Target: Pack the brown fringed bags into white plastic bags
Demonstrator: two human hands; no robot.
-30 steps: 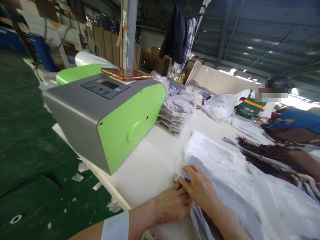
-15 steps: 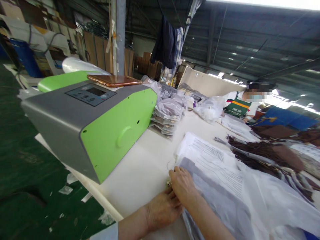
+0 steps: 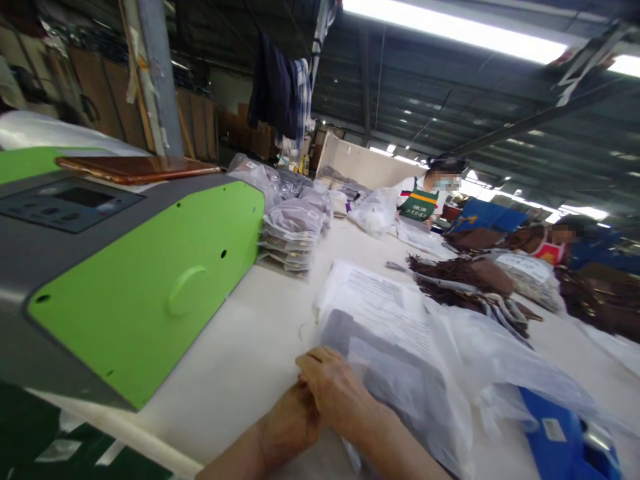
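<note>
Right hand (image 3: pixel 334 388) curls over the left hand (image 3: pixel 294 421), beside the plastic bag (image 3: pixel 395 370) on the worktop (image 3: pixel 240 353); whether either hand grasps something, one cannot tell.

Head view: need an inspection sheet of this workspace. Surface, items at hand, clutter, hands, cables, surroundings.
Surface: white table, edge visible lower left.
Job's things: clear printed bag with grey contents, lying flat beside the hands.
Clutter: stack of bagged items beside the green-and-grey machine; flat orange-brown object on top of it; brown corded items farther right; blue object near right.
Hands: right hand overlaps left hand; anything between them is hidden.
Cables: nothing seen on the table.
Surroundings: person in green apron, second person farther right; plastic scraps on the floor.
</note>
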